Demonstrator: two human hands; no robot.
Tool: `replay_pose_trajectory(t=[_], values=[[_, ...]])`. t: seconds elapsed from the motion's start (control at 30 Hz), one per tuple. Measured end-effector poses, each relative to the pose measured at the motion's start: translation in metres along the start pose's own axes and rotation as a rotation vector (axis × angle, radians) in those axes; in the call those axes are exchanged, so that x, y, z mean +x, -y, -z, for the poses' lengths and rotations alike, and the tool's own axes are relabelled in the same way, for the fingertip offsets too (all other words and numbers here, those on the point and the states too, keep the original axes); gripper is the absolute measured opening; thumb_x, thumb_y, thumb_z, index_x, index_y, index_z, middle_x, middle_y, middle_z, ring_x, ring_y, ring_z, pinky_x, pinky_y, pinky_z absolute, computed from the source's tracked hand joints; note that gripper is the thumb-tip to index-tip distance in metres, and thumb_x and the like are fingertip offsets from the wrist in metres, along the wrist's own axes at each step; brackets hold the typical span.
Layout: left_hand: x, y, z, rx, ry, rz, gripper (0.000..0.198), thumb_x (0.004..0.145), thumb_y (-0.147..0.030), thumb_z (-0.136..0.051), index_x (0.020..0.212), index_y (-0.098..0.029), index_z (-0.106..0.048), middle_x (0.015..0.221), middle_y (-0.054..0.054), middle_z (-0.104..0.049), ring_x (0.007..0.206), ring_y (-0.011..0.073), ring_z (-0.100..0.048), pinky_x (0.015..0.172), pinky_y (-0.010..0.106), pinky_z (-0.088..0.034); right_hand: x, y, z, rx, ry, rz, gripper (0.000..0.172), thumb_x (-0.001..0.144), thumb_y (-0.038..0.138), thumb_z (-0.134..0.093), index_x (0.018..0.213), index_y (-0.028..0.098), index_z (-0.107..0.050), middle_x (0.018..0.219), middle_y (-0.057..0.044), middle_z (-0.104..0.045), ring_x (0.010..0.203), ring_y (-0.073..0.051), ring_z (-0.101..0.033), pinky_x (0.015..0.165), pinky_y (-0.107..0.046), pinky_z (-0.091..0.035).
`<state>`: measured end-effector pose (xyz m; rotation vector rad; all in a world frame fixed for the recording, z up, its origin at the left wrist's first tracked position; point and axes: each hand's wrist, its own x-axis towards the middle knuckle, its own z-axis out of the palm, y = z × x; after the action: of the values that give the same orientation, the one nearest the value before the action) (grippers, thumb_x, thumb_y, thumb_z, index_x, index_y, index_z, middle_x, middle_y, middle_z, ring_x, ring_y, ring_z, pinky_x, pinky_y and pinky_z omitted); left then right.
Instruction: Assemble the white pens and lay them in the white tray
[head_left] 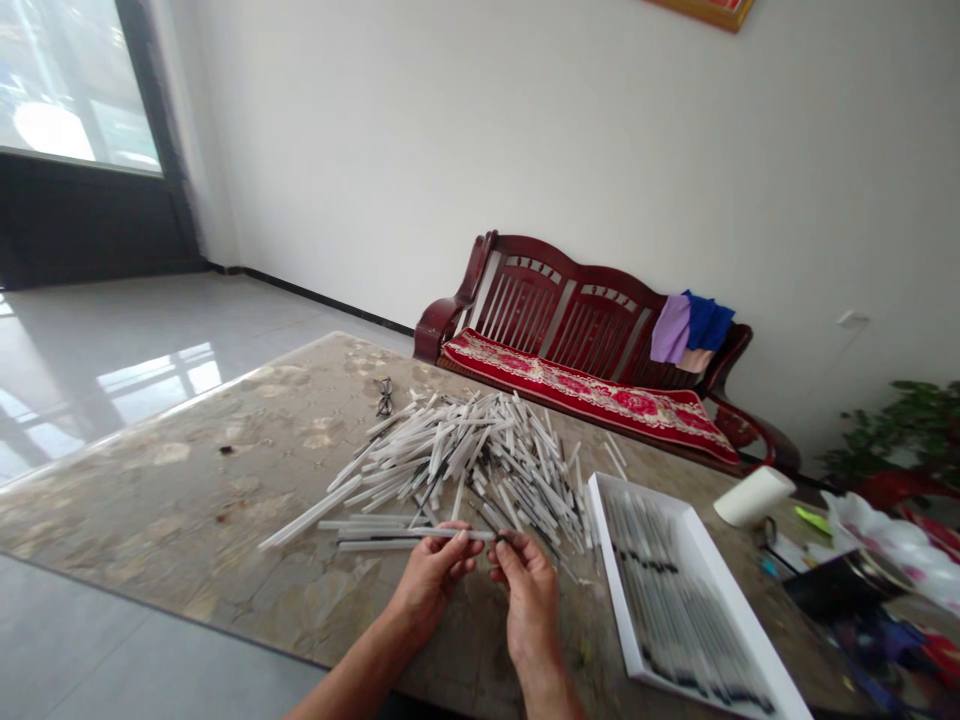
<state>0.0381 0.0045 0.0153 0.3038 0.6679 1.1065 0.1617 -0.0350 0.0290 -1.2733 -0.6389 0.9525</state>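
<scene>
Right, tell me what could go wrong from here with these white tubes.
The loose heap of white tubes ends close to the white tray, so a knock might mix strays in with the lined-up tubes. The thin white tube between the left hand and right hand sits at the heap's near edge; a slip could scatter it. Loose tubes might also roll across the stone-patterned tabletop.

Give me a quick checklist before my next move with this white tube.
Left hand gripping the white tube: ok.
Right hand gripping the tube too: cannot tell, its fingers are at the tube's end.
Loose tube pile apart from the white tray: cannot tell at the tray's near corner.
Tubes in the tray lying parallel: ok.
Eyeglasses clear of the pile: ok.
</scene>
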Motion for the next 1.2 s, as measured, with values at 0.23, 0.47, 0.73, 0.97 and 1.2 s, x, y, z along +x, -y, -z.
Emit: replay_pose_trajectory(t=[0.23,0.47,0.73,0.97,1.2], values=[[0.001,0.001,0.000,0.007,0.024,0.003,0.036,0.054,-0.021,-0.093,0.080,-0.013,-0.071,0.071,0.005,-0.075,0.065,0.0145,-0.072,0.054,0.016,-0.056,0.001,-0.003,0.001,-0.047,-0.010,0.020,0.035,0.062,0.042,-0.080,0.086,0.017,-0.074,0.077,-0.003,-0.072,0.066,-0.017,-0.063,0.052,-0.023,-0.047],[0.002,0.003,0.001,0.027,0.017,-0.011,0.042,0.048,-0.028,-0.096,0.079,-0.013,-0.071,0.068,0.003,-0.074,0.066,0.0144,-0.071,0.056,0.017,-0.056,0.006,-0.001,0.007,-0.229,0.004,0.101,0.029,0.065,0.040,-0.074,0.082,0.016,-0.074,0.069,-0.003,-0.071,0.060,-0.017,-0.061,0.051,-0.025,-0.047],[0.000,0.001,-0.001,0.037,0.020,-0.011,0.044,0.046,-0.031,-0.096,0.078,-0.014,-0.070,0.067,0.003,-0.074,0.063,0.0130,-0.069,0.055,0.017,-0.054,0.005,0.004,0.007,-0.246,0.047,0.129,0.028,0.066,0.041,-0.073,0.081,0.017,-0.070,0.070,-0.003,-0.069,0.061,-0.018,-0.063,0.050,-0.025,-0.050],[0.001,0.003,0.001,0.053,0.059,-0.005,0.040,0.052,-0.029,-0.094,0.080,-0.014,-0.070,0.070,0.005,-0.075,0.066,0.0142,-0.071,0.058,0.018,-0.056,0.001,0.006,0.002,-0.076,0.075,0.059,0.028,0.071,0.041,-0.071,0.086,0.019,-0.063,0.086,-0.005,-0.071,0.071,-0.019,-0.068,0.057,-0.027,-0.056],[0.002,0.002,0.001,-0.001,0.019,-0.004,0.042,0.047,-0.026,-0.096,0.079,-0.014,-0.070,0.068,0.002,-0.073,0.064,0.0147,-0.071,0.056,0.018,-0.056,0.006,0.009,0.012,-0.324,0.150,0.173,0.025,0.072,0.035,-0.068,0.090,0.018,-0.071,0.081,-0.004,-0.070,0.062,-0.017,-0.063,0.053,-0.027,-0.054]])
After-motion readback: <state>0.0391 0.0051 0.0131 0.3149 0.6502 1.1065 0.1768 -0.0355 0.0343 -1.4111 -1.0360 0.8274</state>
